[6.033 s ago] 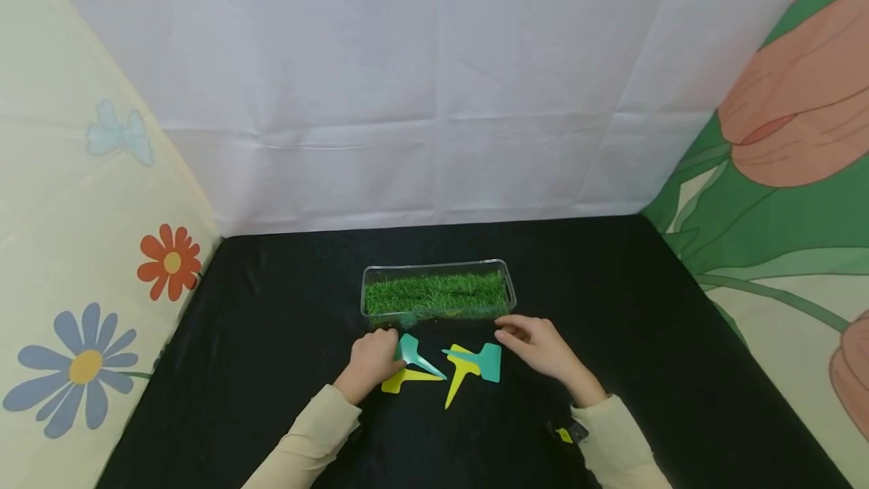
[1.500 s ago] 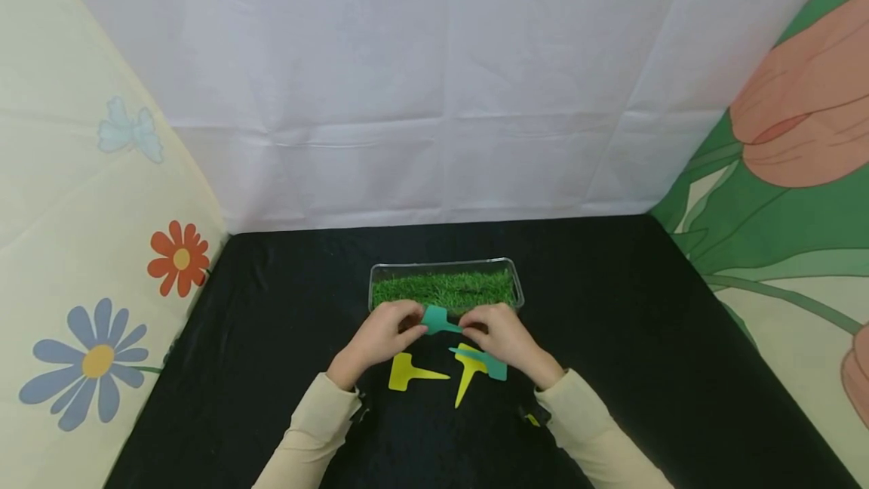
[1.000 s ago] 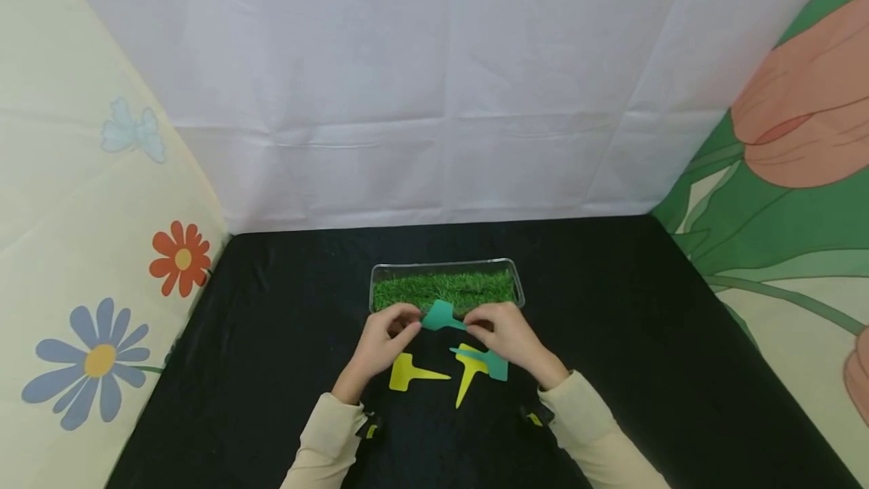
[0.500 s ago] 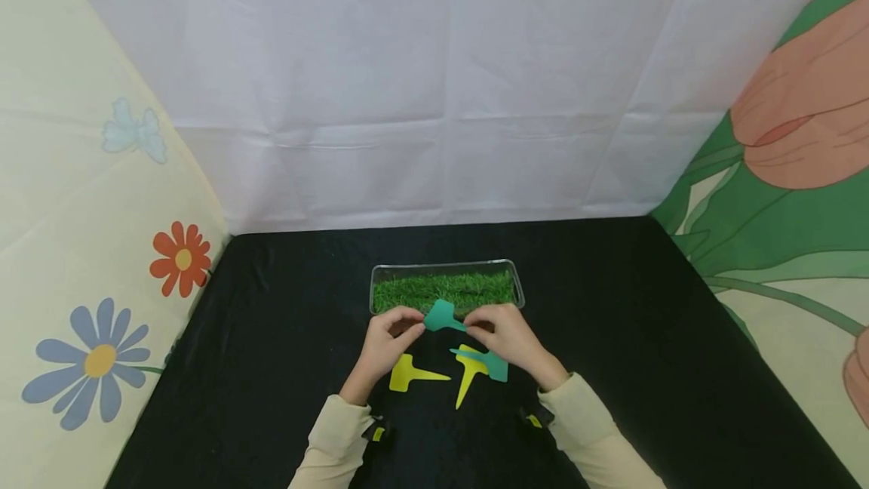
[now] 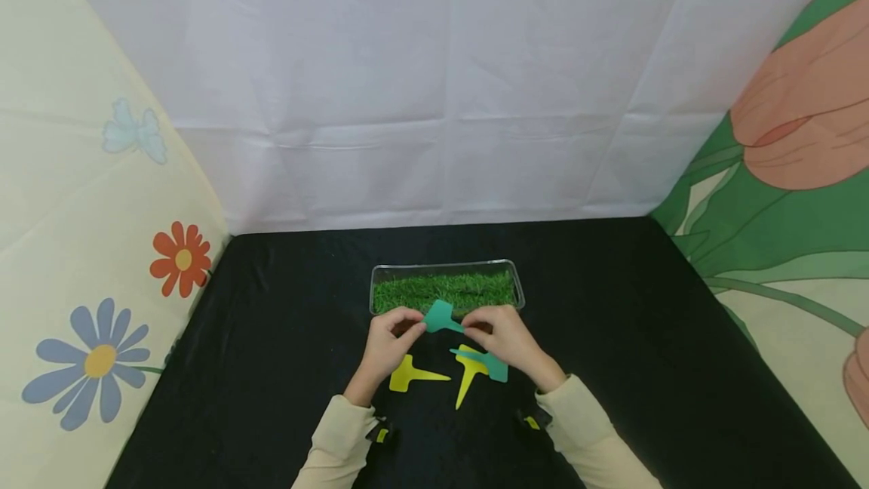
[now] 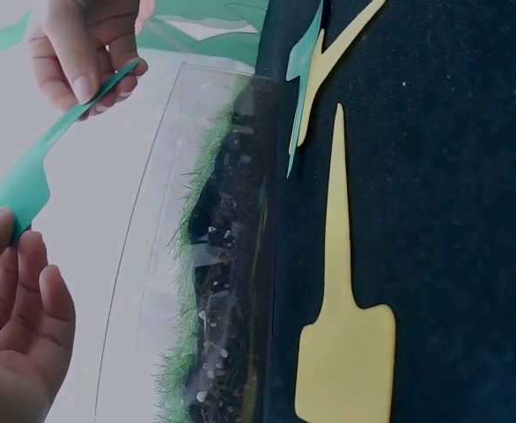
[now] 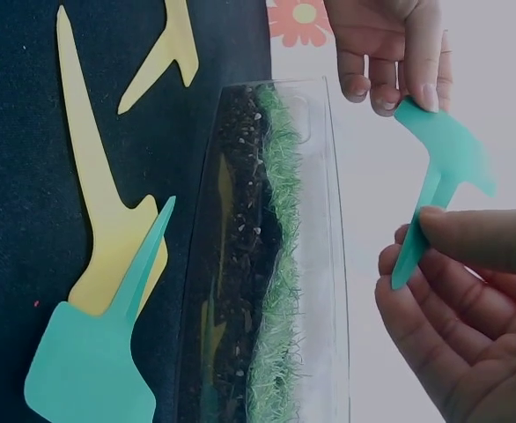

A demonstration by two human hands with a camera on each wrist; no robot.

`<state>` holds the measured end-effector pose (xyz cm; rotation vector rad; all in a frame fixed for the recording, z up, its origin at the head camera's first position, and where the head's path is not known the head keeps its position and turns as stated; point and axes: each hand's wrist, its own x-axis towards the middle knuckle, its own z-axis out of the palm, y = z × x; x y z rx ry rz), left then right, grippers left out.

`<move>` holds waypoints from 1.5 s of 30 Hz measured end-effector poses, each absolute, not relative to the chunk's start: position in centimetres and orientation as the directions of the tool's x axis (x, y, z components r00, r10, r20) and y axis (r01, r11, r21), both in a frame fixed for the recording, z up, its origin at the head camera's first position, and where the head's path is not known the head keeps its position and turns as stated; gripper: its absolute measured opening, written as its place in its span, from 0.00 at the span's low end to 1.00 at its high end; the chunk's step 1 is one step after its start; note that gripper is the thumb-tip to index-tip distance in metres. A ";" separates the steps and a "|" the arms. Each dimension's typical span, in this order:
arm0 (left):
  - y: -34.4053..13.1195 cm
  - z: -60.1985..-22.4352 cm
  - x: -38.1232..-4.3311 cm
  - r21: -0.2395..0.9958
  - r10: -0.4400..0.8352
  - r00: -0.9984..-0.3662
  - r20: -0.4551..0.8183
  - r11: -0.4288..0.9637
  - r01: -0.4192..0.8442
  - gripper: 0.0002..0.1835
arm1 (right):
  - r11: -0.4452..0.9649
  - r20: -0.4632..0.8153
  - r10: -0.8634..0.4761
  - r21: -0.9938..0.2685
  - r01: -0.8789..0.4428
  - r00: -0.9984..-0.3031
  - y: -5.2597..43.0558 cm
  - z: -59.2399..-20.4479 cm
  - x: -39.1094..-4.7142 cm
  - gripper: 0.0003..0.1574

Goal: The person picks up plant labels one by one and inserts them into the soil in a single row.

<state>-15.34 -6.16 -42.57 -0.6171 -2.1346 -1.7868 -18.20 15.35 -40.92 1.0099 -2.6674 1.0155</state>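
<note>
the green tag point(image 5: 440, 315) is now lifted off the cloth point(image 5: 285, 338), near the grass box point(image 5: 441, 264): the left hand point(image 5: 383, 347) pinches its head, the right hand point(image 5: 504, 331) its stem. so the yellow tag point(image 5: 402, 374) below lies alone, with the crossed pair point(image 5: 478, 359) beside it left where it was.

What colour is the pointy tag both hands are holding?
The held tag is teal green, and it shows best in the right wrist view.

Draped booth point(image 5: 68, 195) — white cloth backdrop point(image 5: 434, 89)
</note>
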 end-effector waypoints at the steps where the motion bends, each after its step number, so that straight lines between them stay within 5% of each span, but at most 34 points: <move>1: -6.1 -42.5 -15.3 0.850 0.134 -0.863 0.486 0.155 0.503 0.03 | 0.554 0.323 -0.547 -0.552 -0.623 -0.772 15.3 -40.9 -18.2 0.05; 30: -7.1 -40.9 -15.0 0.754 0.119 -0.805 0.581 0.295 0.587 0.03 | 0.546 0.262 -0.552 -0.604 -0.581 -0.792 16.4 -40.7 -17.6 0.10; 38: -7.8 -43.1 -16.5 0.752 0.113 -0.805 0.583 0.299 0.587 0.04 | 0.558 0.256 -0.545 -0.600 -0.574 -0.798 17.0 -41.1 -17.3 0.11; 45: -8.5 -43.0 -17.5 0.679 0.144 -0.749 0.646 0.340 0.651 0.05 | 0.567 0.242 -0.541 -0.602 -0.562 -0.805 17.5 -41.4 -17.0 0.11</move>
